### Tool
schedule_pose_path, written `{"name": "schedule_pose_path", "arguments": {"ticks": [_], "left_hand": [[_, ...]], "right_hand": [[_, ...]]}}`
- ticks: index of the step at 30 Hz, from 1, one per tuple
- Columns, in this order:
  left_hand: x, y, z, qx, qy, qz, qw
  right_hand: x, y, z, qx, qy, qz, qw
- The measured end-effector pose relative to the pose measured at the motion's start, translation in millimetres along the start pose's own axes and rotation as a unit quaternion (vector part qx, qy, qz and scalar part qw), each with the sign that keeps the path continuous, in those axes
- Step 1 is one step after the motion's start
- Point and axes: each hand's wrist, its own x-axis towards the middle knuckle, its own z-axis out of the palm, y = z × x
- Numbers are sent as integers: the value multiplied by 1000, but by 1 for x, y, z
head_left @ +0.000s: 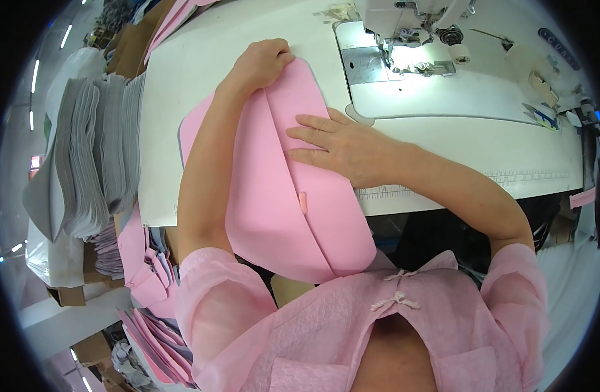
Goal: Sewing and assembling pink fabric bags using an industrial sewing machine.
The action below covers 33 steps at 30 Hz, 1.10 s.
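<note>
A large pink fabric panel with rounded corners and a thin grey edge lies slantwise on the white table, its near end hanging over the front toward my lap. Along its length runs a straight overlapping edge, with a small orange-pink tab on it. At the far end my left hand has its fingers curled over the panel's border, gripping it. My right hand rests flat on the panel's right side, fingers spread. What lies under the panel is hidden.
A lit white sewing machine stands at the far right, with small snips beyond its plate. Ruler marks line the table's front edge. Stacked grey panels stand at the left, above loose pink pieces.
</note>
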Motion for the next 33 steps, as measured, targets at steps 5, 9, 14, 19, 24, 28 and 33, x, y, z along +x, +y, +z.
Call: {"name": "schedule_pose_path", "arguments": {"ticks": [5, 9, 14, 19, 24, 28, 33], "left_hand": [[6, 0, -2, 23, -19, -6, 1000], [10, 4, 0, 74, -39, -29, 996], [-3, 7, 18, 165, 83, 2, 983], [-6, 1, 24, 35, 112, 3, 993], [-9, 27, 44, 21, 125, 31, 991], [-6, 54, 56, 15, 153, 102, 983], [2, 83, 67, 11, 135, 131, 982]], "right_hand": [[0, 0, 1, -6, 0, 1, 1000], [-2, 0, 2, -22, 0, -5, 1000], [-3, -1, -1, -22, -13, 5, 1000], [-7, -7, -13, -26, -43, 1, 999], [-39, -3, -40, 128, -111, 55, 984], [-66, 6, -48, 29, -31, 167, 985], [-93, 9, -52, -78, -34, 177, 980]]}}
